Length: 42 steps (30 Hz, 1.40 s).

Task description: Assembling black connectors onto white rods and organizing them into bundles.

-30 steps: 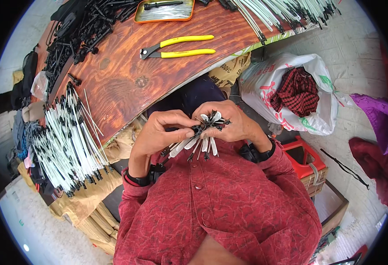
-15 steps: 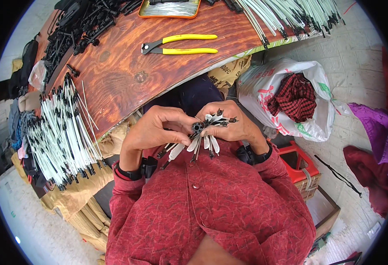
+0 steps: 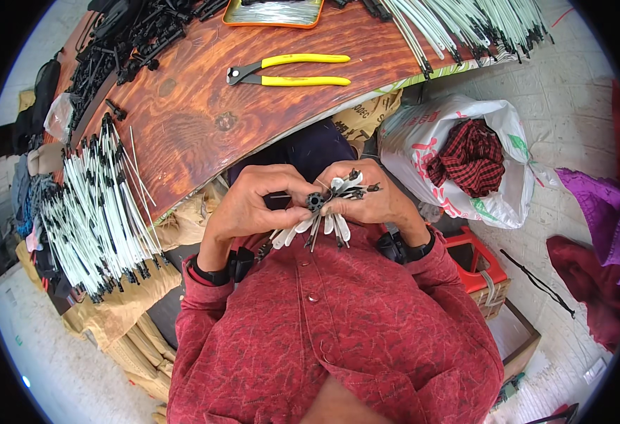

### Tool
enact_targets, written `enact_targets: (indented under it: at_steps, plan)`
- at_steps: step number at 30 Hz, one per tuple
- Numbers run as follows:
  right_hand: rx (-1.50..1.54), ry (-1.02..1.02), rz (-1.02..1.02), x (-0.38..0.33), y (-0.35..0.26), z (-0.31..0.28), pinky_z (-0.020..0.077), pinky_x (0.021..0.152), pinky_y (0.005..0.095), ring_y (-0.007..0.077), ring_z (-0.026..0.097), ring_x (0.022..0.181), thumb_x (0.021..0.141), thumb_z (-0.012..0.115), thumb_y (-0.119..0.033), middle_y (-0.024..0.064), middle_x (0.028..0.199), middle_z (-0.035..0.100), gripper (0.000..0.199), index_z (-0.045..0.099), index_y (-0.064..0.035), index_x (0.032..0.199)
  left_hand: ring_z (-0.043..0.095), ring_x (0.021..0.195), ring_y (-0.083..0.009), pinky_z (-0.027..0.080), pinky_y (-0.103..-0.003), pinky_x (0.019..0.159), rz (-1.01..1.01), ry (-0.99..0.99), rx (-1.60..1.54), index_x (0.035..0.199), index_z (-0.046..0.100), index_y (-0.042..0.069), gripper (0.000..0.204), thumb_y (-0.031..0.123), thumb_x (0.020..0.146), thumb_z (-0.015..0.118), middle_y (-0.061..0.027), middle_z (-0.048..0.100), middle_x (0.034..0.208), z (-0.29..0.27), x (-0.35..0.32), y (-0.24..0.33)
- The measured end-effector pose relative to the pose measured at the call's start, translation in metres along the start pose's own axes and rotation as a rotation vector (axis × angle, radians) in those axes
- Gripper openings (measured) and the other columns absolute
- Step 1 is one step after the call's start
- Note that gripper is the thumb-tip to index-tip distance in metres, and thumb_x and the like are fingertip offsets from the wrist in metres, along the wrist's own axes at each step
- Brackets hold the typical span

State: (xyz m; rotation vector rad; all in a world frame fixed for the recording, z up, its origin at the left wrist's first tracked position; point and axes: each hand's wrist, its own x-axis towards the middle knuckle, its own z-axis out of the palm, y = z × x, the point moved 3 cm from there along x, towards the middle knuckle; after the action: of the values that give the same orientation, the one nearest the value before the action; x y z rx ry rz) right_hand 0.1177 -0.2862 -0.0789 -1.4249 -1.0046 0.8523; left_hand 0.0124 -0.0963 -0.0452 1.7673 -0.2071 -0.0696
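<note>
In front of my chest, my two hands work on what looks like an umbrella frame. Its black, round, notched hub [image 3: 315, 202] faces up between my fingertips. My left hand [image 3: 259, 200] is closed, with thumb and forefinger pinching at the hub's left side. My right hand [image 3: 371, 200] grips the frame from the right, thumb beside the hub. White ribs [image 3: 343, 227] with dark joints fan out below the hub, and more poke up over the right fingers. A thin wire seems to show near the left fingertips, too fine to follow.
Yellow-handled end-cutting pliers [image 3: 289, 71] lie on the wooden table [image 3: 183, 134]. A tray of wires [image 3: 275, 23] stands behind them. White ribs [image 3: 102, 212] are heaped at the left, others [image 3: 465, 32] far right, black parts [image 3: 123, 49] far left. A plastic bag [image 3: 412, 134] stands right, near a red stool [image 3: 490, 275].
The frame has turned a little in my hands, and the ribs below the hub are spread differently. The left fingertips have closed in on the hub.
</note>
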Motion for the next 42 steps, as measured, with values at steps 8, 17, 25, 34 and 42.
enact_targets:
  at_steps: [8,17,25,34,42]
  plan:
    - [0.041,-0.003,0.051,-0.001,0.0,-0.003,0.0546,0.07,0.0362,0.0254,0.073,0.077,0.083,0.084,-0.017,0.0116,0.086,0.073,0.027,0.071,-0.0017,0.101,0.07,0.081,-0.0218,0.055,-0.033,0.071,-0.003,0.063,0.106,0.114,0.078,0.003,0.032,0.005,0.082,0.082,-0.0091,0.074,0.091,0.005,-0.002,0.007]
    - [0.011,-0.018,0.026,-0.002,0.002,-0.004,0.0535,0.068,0.0354,0.0248,0.071,0.076,0.082,0.083,-0.016,0.0108,0.084,0.072,0.026,0.072,-0.0015,0.1,0.072,0.092,-0.0255,0.056,-0.036,0.079,0.03,0.048,-0.045,0.113,0.078,0.002,0.027,0.006,0.086,0.079,-0.0117,0.075,0.098,0.01,-0.004,-0.006]
    - [0.033,-0.104,-0.096,-0.004,-0.002,-0.001,0.0508,0.067,0.0361,0.0232,0.069,0.075,0.081,0.086,-0.016,0.0107,0.083,0.069,0.028,0.072,-0.0022,0.101,0.071,0.087,-0.0227,0.056,-0.034,0.077,-0.026,-0.006,-0.256,0.11,0.08,0.002,0.025,0.008,0.086,0.08,-0.0116,0.075,0.096,0.018,-0.013,-0.017]
    - [0.024,-0.188,-0.08,0.007,-0.002,-0.003,0.0478,0.065,0.0354,0.0222,0.063,0.07,0.075,0.091,-0.021,0.008,0.079,0.066,0.036,0.07,-0.003,0.098,0.071,0.083,-0.0208,0.056,-0.032,0.073,0.008,0.003,-0.254,0.107,0.081,0.003,0.024,0.007,0.083,0.083,-0.0108,0.075,0.092,0.017,-0.012,-0.023]
    - [0.022,-0.24,-0.094,0.011,-0.005,-0.003,0.0475,0.065,0.0351,0.0209,0.064,0.07,0.071,0.094,-0.024,0.0067,0.079,0.065,0.04,0.069,-0.0032,0.095,0.072,0.081,-0.0193,0.057,-0.031,0.072,-0.014,-0.016,-0.398,0.104,0.082,0.002,0.024,0.004,0.081,0.085,-0.0112,0.076,0.092,0.019,-0.012,-0.034]
